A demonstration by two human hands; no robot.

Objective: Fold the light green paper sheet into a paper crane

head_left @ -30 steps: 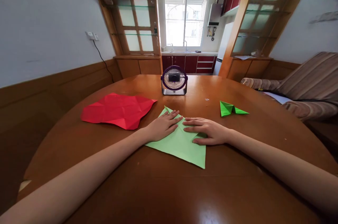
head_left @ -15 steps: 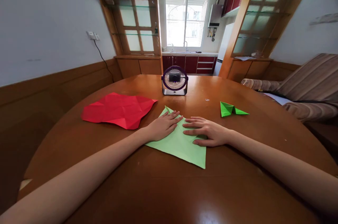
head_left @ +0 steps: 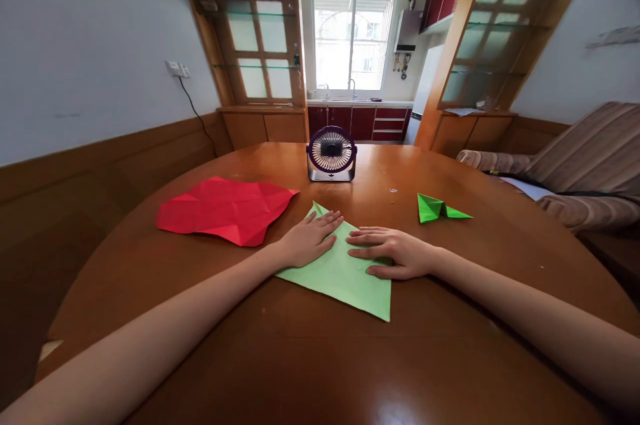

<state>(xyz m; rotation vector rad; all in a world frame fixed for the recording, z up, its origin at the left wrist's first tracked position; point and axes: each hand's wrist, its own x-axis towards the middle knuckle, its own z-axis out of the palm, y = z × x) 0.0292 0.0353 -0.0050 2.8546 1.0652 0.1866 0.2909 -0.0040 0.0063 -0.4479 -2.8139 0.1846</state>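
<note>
Head: two hands, one pale-green paper

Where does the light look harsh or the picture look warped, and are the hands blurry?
Head view: the window is washed out nearly white; head view: a pale reflection shines on the near part of the table; head view: the striped armchair leans and stretches, probably lens distortion; head view: the left hand, right hand and light green paper show no obvious blur.

Past the far edge of the table, a bright window sits above red cupboards, glazed cabinets either side. A striped armchair stands by the right edge; panelling lines the wall beyond the left.
</note>
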